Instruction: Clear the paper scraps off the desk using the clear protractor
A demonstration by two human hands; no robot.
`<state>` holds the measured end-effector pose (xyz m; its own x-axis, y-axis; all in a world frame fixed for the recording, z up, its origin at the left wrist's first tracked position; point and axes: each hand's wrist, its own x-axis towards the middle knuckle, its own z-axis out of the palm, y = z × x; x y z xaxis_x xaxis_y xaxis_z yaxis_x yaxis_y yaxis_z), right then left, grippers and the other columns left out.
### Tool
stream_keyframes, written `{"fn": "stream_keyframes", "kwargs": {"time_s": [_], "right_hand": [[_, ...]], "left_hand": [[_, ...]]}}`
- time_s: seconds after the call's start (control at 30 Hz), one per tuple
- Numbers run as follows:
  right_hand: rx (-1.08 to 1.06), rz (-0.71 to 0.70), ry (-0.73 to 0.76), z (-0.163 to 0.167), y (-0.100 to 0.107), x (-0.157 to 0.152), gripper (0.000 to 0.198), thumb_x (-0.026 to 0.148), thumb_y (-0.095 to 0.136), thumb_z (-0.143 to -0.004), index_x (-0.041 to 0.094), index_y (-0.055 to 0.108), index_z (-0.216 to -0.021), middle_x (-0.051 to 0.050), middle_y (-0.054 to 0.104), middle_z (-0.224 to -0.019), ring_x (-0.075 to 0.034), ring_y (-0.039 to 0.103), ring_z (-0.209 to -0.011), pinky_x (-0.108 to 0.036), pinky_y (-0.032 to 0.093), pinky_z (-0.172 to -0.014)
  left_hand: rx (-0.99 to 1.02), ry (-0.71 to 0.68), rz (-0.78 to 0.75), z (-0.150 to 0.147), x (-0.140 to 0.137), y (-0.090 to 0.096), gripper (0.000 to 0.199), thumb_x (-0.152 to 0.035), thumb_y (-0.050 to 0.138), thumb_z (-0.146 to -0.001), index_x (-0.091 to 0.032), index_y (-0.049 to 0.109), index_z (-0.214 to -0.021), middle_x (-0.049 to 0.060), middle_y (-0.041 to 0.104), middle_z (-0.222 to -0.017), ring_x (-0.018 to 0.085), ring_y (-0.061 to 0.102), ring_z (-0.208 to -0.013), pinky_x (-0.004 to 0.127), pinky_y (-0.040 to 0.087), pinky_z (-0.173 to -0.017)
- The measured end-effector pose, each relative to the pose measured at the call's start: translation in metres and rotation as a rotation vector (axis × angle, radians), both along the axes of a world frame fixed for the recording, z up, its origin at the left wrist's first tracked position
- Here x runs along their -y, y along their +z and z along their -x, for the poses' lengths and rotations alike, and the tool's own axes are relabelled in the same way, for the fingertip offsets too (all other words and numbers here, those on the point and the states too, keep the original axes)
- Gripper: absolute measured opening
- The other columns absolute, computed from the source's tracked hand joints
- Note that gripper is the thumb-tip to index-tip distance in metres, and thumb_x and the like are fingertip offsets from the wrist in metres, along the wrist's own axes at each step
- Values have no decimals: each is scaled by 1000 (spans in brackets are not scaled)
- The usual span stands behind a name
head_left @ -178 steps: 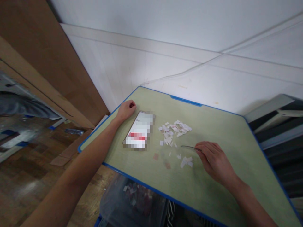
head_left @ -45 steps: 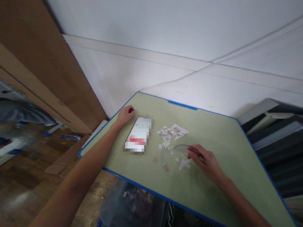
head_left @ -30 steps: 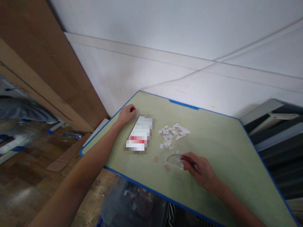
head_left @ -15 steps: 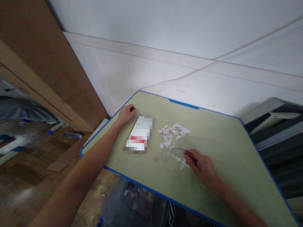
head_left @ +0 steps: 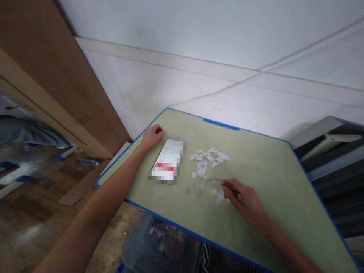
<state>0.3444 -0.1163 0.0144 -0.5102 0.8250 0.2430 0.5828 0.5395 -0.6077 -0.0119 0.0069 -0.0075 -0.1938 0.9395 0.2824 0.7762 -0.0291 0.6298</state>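
Observation:
My right hand (head_left: 246, 199) grips the dark handle of what looks like a magnifying glass, whose clear round lens (head_left: 214, 185) is tilted low over the pale green tabletop (head_left: 256, 163). Small white paper scraps (head_left: 220, 198) lie under and beside it. Beyond them spreads a loose heap of cut paper bits (head_left: 209, 159). Two pinkish squares (head_left: 187, 190) lie to the left of the lens. My left hand (head_left: 152, 136) rests on the board, fingers curled in, with nothing visible in them. Close by lies a phone (head_left: 167, 161), its lit screen partly blurred out.
The tabletop has a blue rim (head_left: 222, 124) and stands against a white wall (head_left: 199, 87). Below its front edge is a clear plastic bin (head_left: 162, 242) holding scraps. Brown cardboard (head_left: 74, 94) rises at the left; a grey folded frame (head_left: 327, 136) leans at the right.
Almost nothing differs. My right hand and the magnifying glass have shifted very slightly; my left hand, the phone and the paper bits stay in place.

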Motion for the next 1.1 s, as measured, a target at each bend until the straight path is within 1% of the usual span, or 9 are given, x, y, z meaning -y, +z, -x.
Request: {"fn": "stream_keyframes", "kwargs": {"time_s": [0.13,0.27,0.37,0.57,0.67,0.77,0.93,1.03,1.1], "right_hand": [[29,38,52,1,-1,0,22,31,43,-93,21,58,-82,0,64,-57,-13,60,-48,-22,44,-49],[29,53,61,0,-1,1,20,30,42,-93,20,58,-84,-1,65,-60,-14,61,-51,-23,45,-52],[70,81,95,0,-2,2,21,30,42,-94,21,58,-84,0,64,-59,-14,60,-50,-23,43,-51],[125,48,136,2,-7,5,23,30,40,-97,20,60,-89,-2,67,-64,-15,61,-53,-24,42,-53],[146,-12,108,1,-8,5,24,29,39,-97,20,60,-89,-2,67,-63,-15,61,-51,-25,43,-53],[146,-51,71,0,-7,3,24,29,39,-96,20,60,-88,-3,70,-67,-16,64,-54,-25,44,-54],[121,-11,62,0,-8,3,24,31,40,-96,21,61,-87,-2,69,-64,-15,63,-52,-25,45,-52],[96,-35,12,-1,-10,1,26,31,40,-96,20,61,-88,-3,71,-66,-16,64,-53,-25,46,-53],[88,-70,5,-3,-10,-1,26,31,39,-97,20,61,-88,-4,71,-66,-15,64,-52,-24,46,-52]], "left_hand": [[12,-1,-3,0,0,0,7,-25,46,-71,-20,49,-67,2,55,-65,16,48,-64,30,38,-64],[10,3,-4,1,-1,-1,7,-25,47,-71,-20,49,-66,1,55,-64,16,49,-63,30,37,-63],[9,7,-2,1,-1,-2,6,-24,47,-71,-20,49,-66,1,55,-64,16,49,-63,30,37,-63],[11,11,0,1,-1,-1,7,-24,48,-72,-20,49,-67,1,54,-64,16,49,-63,30,37,-63],[7,12,3,1,0,-1,7,-24,47,-72,-20,49,-67,1,55,-65,16,49,-64,30,38,-64],[4,13,5,0,0,0,7,-24,48,-72,-20,50,-67,1,56,-66,16,49,-64,30,38,-65],[-7,22,11,0,1,1,8,-25,48,-72,-20,52,-67,2,59,-67,16,50,-64,30,39,-65],[-4,23,14,-1,1,1,8,-24,47,-72,-20,52,-67,2,58,-67,16,50,-64,30,39,-65],[-4,24,14,-1,0,0,8,-24,47,-71,-19,52,-68,2,58,-67,16,50,-65,30,39,-65]]}}
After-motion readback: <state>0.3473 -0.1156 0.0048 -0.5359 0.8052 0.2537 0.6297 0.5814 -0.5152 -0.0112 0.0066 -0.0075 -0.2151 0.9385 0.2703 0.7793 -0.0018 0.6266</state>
